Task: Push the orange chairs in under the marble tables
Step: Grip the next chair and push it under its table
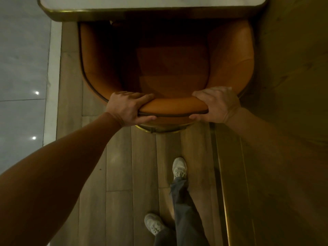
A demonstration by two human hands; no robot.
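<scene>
Gripping the top of the backrest, both hands hold the curved orange leather tub chair that fills the middle of the frame. The left hand wraps the rail left of centre, the right hand right of centre; each set of fingers is curled over the padded edge with the thumb beneath, pinching it. Such an even two-sided hold probably keeps the chair straight while it slides. The chair's front edge already sits under the brass-rimmed white marble bench along the top of the frame, though most of the seat shows. Below, two pale sneakers stand staggered on the wood plank floor, suggesting a forward step.
</scene>
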